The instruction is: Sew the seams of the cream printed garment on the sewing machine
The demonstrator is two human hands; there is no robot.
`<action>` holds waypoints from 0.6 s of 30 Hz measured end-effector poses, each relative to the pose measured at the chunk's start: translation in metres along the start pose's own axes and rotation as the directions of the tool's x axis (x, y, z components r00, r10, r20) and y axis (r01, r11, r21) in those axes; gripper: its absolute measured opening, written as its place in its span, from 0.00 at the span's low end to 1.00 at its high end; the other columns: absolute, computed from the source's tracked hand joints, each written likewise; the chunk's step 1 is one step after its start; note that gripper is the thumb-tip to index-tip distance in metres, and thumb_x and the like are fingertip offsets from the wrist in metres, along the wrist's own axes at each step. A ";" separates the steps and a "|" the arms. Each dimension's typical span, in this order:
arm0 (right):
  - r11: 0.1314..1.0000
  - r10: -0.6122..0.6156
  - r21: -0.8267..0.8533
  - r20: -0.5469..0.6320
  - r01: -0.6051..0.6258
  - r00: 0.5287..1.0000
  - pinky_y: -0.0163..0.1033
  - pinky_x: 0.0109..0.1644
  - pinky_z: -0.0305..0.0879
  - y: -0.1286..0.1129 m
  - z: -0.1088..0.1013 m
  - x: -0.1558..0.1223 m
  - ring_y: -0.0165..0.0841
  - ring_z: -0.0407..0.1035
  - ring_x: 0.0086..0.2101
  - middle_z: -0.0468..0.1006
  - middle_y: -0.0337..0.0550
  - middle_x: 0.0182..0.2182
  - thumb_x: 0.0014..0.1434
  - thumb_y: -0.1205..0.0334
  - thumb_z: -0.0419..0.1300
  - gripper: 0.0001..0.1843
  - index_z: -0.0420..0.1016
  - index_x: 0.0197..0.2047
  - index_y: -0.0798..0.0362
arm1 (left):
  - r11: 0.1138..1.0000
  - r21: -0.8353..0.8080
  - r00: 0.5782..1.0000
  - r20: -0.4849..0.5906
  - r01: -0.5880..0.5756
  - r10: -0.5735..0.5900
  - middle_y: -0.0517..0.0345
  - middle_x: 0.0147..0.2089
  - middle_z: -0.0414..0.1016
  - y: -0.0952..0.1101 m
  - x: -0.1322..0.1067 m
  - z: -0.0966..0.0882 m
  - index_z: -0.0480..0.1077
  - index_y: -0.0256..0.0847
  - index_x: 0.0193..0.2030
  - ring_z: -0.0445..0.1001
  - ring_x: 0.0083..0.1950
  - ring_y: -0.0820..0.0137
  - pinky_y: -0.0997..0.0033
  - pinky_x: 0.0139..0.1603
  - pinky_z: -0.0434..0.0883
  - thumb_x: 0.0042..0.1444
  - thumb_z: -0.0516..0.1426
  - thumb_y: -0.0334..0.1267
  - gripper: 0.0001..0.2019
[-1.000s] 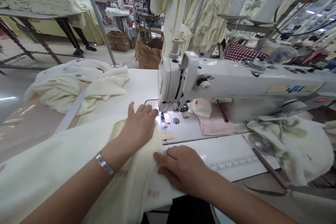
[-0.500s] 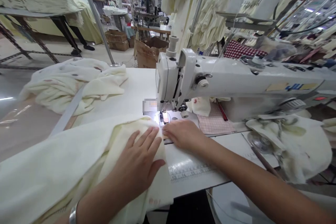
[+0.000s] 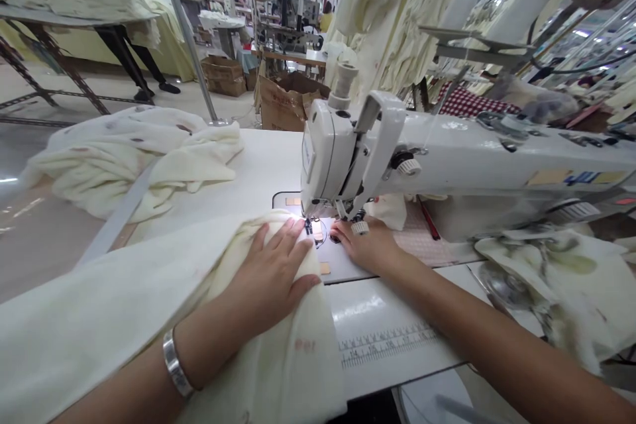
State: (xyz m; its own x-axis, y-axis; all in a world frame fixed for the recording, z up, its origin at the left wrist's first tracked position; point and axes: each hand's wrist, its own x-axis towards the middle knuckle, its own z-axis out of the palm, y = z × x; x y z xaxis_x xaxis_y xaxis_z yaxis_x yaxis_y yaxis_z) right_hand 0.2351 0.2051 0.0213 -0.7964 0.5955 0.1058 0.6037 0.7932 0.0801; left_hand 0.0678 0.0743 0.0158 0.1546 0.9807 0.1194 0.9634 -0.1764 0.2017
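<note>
My left hand [image 3: 278, 271] lies flat with fingers spread on a cream cloth [image 3: 318, 371], its fingertips close to the presser foot [image 3: 309, 226] of a white sewing machine [image 3: 462, 152]. The cloth's edge reaches the lit needle area and its front part hangs over the table edge. My right hand [image 3: 370, 245] rests on the machine bed just right of the needle, fingers bent and drawn together. Its fingertips are partly behind a tension knob [image 3: 360, 228], and what they hold, if anything, is hidden.
A heap of cream cloth [image 3: 124, 152] lies at the table's left. Pink checked cloth [image 3: 422, 238] and a red-handled tool [image 3: 428, 218] sit beneath the machine arm. More cream cloth [image 3: 591, 285] is at the right. A cardboard box [image 3: 283, 106] stands behind the table.
My right hand has moved right, away from the cloth's edge to beside the needle. My left hand and the cloth have shifted slightly forward. The view has turned a little.
</note>
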 end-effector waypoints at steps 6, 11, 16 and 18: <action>0.947 -0.293 0.110 -0.090 0.302 0.952 0.39 0.37 0.60 -0.010 -0.006 -0.027 0.36 0.69 0.37 0.78 0.45 0.38 0.63 0.60 0.52 0.11 0.76 0.41 0.51 | 0.997 -0.044 0.996 -0.066 -0.064 0.062 0.47 0.53 0.69 0.012 -0.011 -0.003 0.68 0.39 0.40 0.65 0.56 0.59 0.42 0.60 0.57 0.61 0.49 0.32 0.08; 0.664 -0.624 0.267 -0.318 0.699 0.714 0.38 0.47 0.62 -0.027 -0.011 -0.059 0.34 0.67 0.48 0.78 0.42 0.40 0.65 0.60 0.53 0.11 0.74 0.40 0.56 | 0.978 -0.117 0.980 -0.122 -0.172 0.157 0.51 0.48 0.69 0.006 -0.020 0.005 0.68 0.40 0.42 0.68 0.50 0.63 0.47 0.58 0.59 0.60 0.46 0.26 0.12; 0.684 -0.604 0.244 -0.338 0.687 0.722 0.38 0.49 0.63 -0.026 -0.008 -0.061 0.33 0.67 0.50 0.78 0.42 0.42 0.65 0.64 0.53 0.09 0.73 0.40 0.58 | 0.964 -0.120 0.963 -0.162 -0.237 0.216 0.54 0.51 0.70 -0.011 -0.016 0.008 0.69 0.44 0.43 0.68 0.51 0.63 0.48 0.58 0.58 0.61 0.46 0.29 0.12; 0.688 -0.614 0.224 -0.328 0.690 0.718 0.38 0.49 0.62 -0.026 -0.008 -0.059 0.33 0.67 0.50 0.78 0.41 0.42 0.65 0.64 0.53 0.09 0.74 0.41 0.57 | 0.962 -0.126 0.963 -0.154 -0.242 0.222 0.55 0.51 0.70 -0.014 -0.013 0.007 0.69 0.45 0.43 0.68 0.51 0.64 0.49 0.58 0.57 0.61 0.47 0.29 0.12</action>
State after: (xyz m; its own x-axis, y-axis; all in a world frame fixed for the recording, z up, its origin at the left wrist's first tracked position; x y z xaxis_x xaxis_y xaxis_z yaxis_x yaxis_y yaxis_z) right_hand 0.2672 0.1485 0.0205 -0.9307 -0.1011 0.3515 -0.1424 0.9854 -0.0936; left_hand 0.0541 0.0644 0.0046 0.3293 0.8921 0.3095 0.8618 -0.4179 0.2876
